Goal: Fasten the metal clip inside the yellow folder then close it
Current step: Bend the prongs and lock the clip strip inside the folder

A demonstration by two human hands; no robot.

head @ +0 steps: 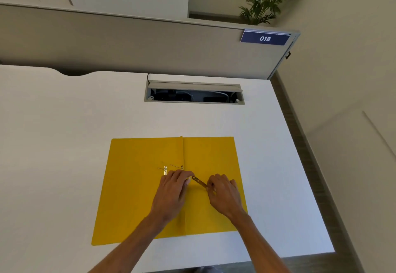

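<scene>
The yellow folder (137, 187) lies open and flat on the white desk, its fold running down the middle. A brass metal clip bar (199, 181) with holes stretches slantwise between my two hands, just right of the fold. My left hand (173, 193) pinches its upper left end. My right hand (222, 193) grips its lower right end. Left of the fold, thin metal prongs and a small brass slider (165, 170) stick out above my left fingers. My hands hide the rest of the fastener.
An open cable hatch (194, 93) is set into the white desk (64, 133) behind the folder. A grey partition (128, 43) with a blue "018" sign (265, 38) backs the desk. The desk's right edge (300, 154) drops to the floor.
</scene>
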